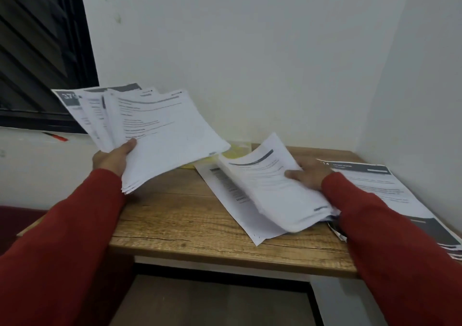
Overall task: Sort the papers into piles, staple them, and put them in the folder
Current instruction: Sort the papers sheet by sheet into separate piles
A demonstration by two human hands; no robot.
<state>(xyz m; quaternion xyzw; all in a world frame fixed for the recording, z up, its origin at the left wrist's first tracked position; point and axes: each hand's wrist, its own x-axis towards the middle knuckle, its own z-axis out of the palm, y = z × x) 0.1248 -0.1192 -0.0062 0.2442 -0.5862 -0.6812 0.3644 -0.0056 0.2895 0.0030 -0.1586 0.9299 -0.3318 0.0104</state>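
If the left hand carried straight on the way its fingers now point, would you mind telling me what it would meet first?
The left hand grips a fanned stack of papers and points up and away from the person. Beyond the stack, probably the white wall comes first; depth is unclear.

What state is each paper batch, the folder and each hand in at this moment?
fanned stack: held up off the table, sheets spread.
left hand: grips the fanned stack's lower edge.
middle pile: on the table, top sheets curled upward.
right hand: holds the middle pile's curled top sheets.
right pile: lying flat, overhanging the table edge.
yellow folder: flat, mostly covered by papers.
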